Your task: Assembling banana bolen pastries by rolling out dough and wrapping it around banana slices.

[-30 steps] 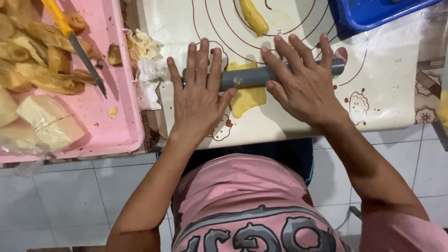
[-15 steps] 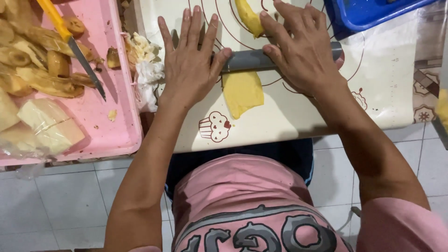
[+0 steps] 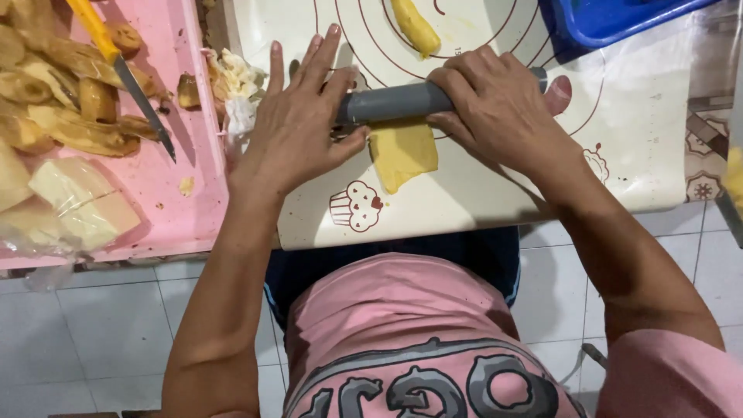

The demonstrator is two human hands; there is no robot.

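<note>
Left hand: the left hand (image 3: 298, 128) is laid flat on the left end of the grey rolling pin (image 3: 395, 102), palm down, with the fingers (image 3: 321, 54) spread and stretched away from the body; nothing is clasped, the pin is only pressed under the palm.
Right hand: the right hand (image 3: 495, 108) is curled over the right part of the pin, knuckles up and fingers bent down around it (a loose wrap, not a flat press); the thumb tip is seen past the pin's right end.
Rolling pin: it is laid crosswise on the baking mat (image 3: 480, 193), between the two hands, with its bare grey middle in view.
Dough: a flattened yellow dough piece (image 3: 402, 155) is spread on the mat just under and nearer the body than the pin, touching it; its lower edge ends in a blunt point beside the printed cupcake (image 3: 354, 207).
Second piece: a yellow banana-shaped piece (image 3: 416, 27) is lain on the mat beyond the pin, apart from both hands.
Pink tray: a pink tray (image 3: 193, 186) is set to the left of the mat, holding fried yellow pieces (image 3: 70, 116), a pale block in clear wrap (image 3: 81, 201) and a yellow-handled knife (image 3: 124, 73).
Blue container: the corner of a blue container (image 3: 611, 23) is seen at the mat's far right edge.
</note>
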